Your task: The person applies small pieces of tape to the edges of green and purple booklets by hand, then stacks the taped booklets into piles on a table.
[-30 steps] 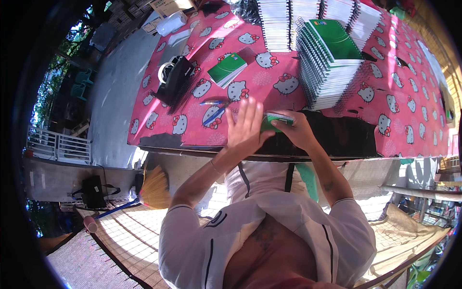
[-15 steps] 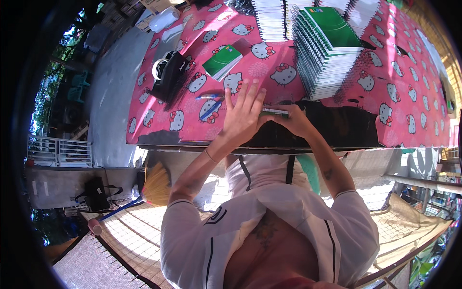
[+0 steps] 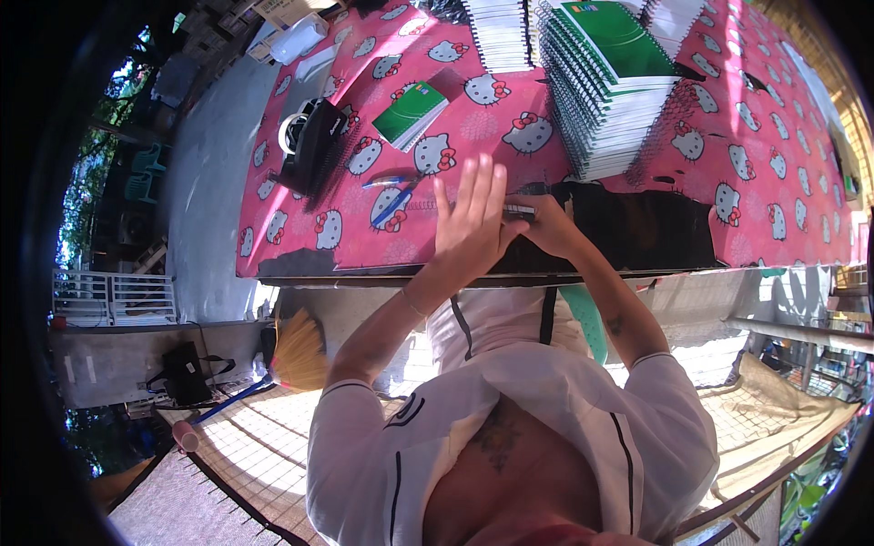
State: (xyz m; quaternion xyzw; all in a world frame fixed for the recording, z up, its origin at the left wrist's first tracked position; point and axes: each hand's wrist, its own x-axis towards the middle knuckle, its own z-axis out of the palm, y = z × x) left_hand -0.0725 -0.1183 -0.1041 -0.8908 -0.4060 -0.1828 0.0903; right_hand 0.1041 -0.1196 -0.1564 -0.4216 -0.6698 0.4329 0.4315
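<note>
My left hand (image 3: 472,218) is over the near edge of the table, fingers straight and close together, thumb toward my right hand (image 3: 553,227). The right hand's fingers are curled around a small flat piece (image 3: 519,211) with a dark and white edge, seen nearly edge-on; its kind is unclear. Both hands almost meet there, and the left palm hides whatever lies beneath it. Left of the left hand lie two blue pens (image 3: 392,208). Beyond them rests a small green notebook (image 3: 410,115). A tall stack of green spiral notebooks (image 3: 619,109) rises beyond my right hand.
A black tape dispenser (image 3: 314,146) stands on the left of the pink patterned table cover (image 3: 496,136). The cover is torn along the front, baring a dark surface (image 3: 646,227). More spiral notebooks (image 3: 499,36) stand at the back. A broom (image 3: 299,350) is at lower left.
My left hand has shifted slightly right, its fingers drawn closer together. The piece in my right hand has tilted, showing less green. The whole view has moved a little.
</note>
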